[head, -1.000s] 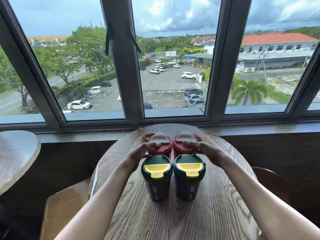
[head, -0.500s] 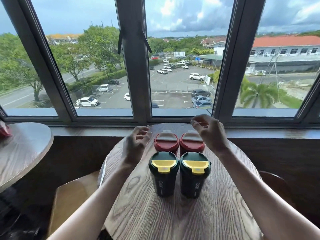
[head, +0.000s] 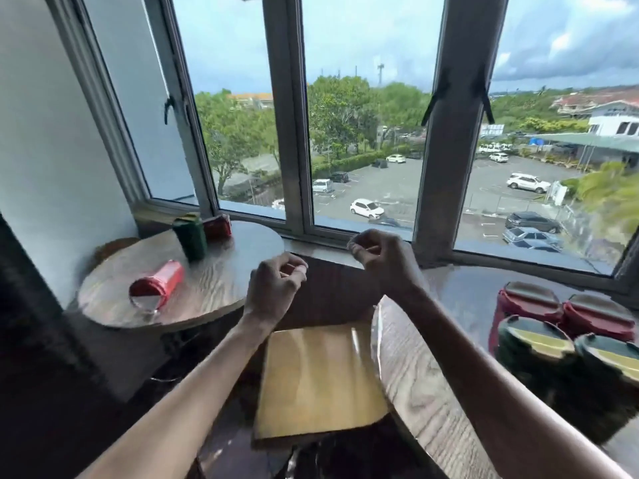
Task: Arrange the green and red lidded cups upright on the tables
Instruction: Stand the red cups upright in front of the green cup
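Note:
On the left round table [head: 221, 285] a red lidded cup [head: 157, 283] lies on its side, lid toward me. Behind it a green cup [head: 190, 236] stands, and a second red cup [head: 218, 225] sits by the window; blur hides whether that one is upright. On the right table [head: 415, 382] two red cups [head: 529, 302] [head: 600, 314] and two green cups [head: 534, 344] [head: 608, 357] stand upright in a tight block. My left hand [head: 276, 288] and my right hand [head: 380, 261] hover between the tables, fingers curled, holding nothing.
A light wooden stool seat [head: 318, 378] sits in the gap between the two tables, below my arms. A window sill [head: 345, 236] and tall window frames run behind both tables. A white wall [head: 52, 150] closes the left side.
Both hands let go of the red cups on the right table and drew back. My view swung left, bringing the left table and its cups into sight.

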`<act>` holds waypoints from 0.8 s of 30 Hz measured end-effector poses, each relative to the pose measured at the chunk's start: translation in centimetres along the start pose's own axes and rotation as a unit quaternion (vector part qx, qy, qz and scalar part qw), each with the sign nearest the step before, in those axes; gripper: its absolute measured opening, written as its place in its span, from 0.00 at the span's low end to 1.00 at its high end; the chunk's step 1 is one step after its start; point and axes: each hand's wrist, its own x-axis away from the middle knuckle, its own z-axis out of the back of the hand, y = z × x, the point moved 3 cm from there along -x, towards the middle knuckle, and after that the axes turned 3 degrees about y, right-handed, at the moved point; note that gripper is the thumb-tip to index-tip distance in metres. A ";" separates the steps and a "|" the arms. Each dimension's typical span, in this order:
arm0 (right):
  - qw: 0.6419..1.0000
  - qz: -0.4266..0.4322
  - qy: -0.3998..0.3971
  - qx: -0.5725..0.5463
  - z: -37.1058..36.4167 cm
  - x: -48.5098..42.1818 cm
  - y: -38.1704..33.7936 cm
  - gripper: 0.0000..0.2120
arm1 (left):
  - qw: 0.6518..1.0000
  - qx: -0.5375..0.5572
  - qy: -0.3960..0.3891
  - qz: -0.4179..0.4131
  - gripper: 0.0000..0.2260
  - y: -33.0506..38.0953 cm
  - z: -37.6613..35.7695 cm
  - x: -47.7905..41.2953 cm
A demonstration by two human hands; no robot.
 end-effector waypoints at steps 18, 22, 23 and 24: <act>0.977 0.016 -0.173 -0.126 -36.0 -5.8 -8.2 0.04 | 0.977 -0.067 0.181 0.089 0.10 -23.2 23.8 -8.7; 0.975 0.000 -0.178 -0.130 -43.4 -10.3 -8.7 0.03 | 0.978 -0.080 0.161 0.106 0.08 -29.0 25.7 -15.9; 0.976 -0.010 -0.176 -0.131 -45.0 -11.3 -8.9 0.03 | 0.978 -0.078 0.155 0.113 0.07 -30.3 26.1 -17.7; 0.976 -0.018 -0.173 -0.132 -46.3 -12.3 -9.2 0.03 | 0.980 -0.075 0.146 0.114 0.06 -31.5 26.4 -19.5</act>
